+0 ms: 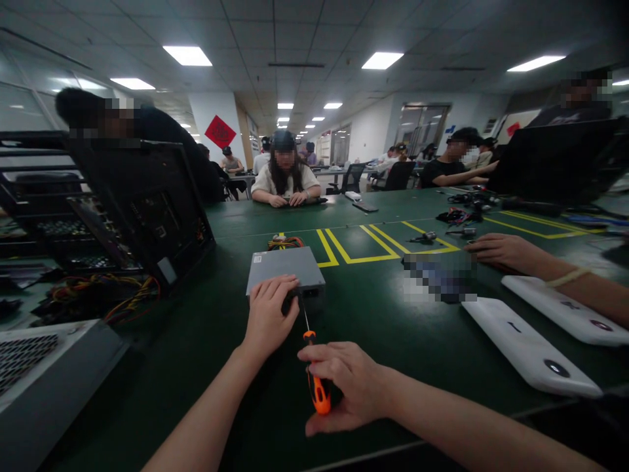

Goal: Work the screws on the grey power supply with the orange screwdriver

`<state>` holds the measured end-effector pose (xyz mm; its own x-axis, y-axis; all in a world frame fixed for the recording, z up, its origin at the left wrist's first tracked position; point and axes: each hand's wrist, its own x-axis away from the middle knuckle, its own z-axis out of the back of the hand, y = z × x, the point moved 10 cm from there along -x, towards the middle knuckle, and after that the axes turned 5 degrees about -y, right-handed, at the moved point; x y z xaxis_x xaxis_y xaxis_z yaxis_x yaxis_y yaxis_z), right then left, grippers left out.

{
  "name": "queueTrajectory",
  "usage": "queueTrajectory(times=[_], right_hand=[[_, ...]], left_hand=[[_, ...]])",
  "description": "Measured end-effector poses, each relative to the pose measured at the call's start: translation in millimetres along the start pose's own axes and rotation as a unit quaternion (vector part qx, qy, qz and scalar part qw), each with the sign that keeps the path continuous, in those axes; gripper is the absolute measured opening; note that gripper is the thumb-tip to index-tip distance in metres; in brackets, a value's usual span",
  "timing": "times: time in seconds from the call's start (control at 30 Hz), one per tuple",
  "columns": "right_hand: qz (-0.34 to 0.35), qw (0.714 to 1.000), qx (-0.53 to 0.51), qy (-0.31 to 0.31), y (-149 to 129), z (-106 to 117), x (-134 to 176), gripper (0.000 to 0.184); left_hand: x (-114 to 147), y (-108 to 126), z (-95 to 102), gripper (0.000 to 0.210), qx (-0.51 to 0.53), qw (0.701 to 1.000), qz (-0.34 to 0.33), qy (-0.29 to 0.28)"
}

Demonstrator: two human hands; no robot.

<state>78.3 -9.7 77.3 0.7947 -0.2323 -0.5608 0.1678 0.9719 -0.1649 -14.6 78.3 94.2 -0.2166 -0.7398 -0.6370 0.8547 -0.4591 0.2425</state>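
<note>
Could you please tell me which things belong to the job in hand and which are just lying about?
Job in hand:
grey metal box
orange screwdriver

Apparently just lying about:
nearer white device
farther white device
wire tangle

Green table (373,314): grey metal box (289,262), yellow tape (373,259), white devices (533,347).

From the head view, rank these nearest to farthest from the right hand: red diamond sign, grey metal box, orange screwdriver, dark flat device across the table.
1. Orange screwdriver: held in the right hand.
2. Grey metal box: ahead-left, under the left hand.
3. Dark flat device: ahead, far across the table.
4. Red diamond sign: farthest, ahead-left on a white pillar.
</note>
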Motion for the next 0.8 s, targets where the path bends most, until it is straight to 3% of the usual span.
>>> queueTrajectory(times=[0.23, 0.5, 0.67, 0.8], right_hand=[[0.013, 0.999, 0.016, -0.046, -6.3, 2.2, -2.2, 0.043], [-0.036, 0.999, 0.002, 0.018, 4.5, 14.5, 1.0, 0.043], [0.023, 0.999, 0.031, -0.019, -8.0, 11.1, -1.1, 0.045], [0.024, 0.997, 0.073, -0.031, -9.6, 6.2, -2.2, 0.038]], left_hand=[[0.1, 0.2, -0.8, 0.026, 0.0, 1.0, 0.006, 0.001], [-1.1, -1.9, -3.0, 0.023, -0.005, 1.0, 0.017, 0.006], [-1.2, -2.2, -2.9, 0.022, -0.009, 1.0, 0.021, 0.01], [-1.4, -1.4, -2.9, 0.022, -0.013, 1.0, 0.021, 0.008]])
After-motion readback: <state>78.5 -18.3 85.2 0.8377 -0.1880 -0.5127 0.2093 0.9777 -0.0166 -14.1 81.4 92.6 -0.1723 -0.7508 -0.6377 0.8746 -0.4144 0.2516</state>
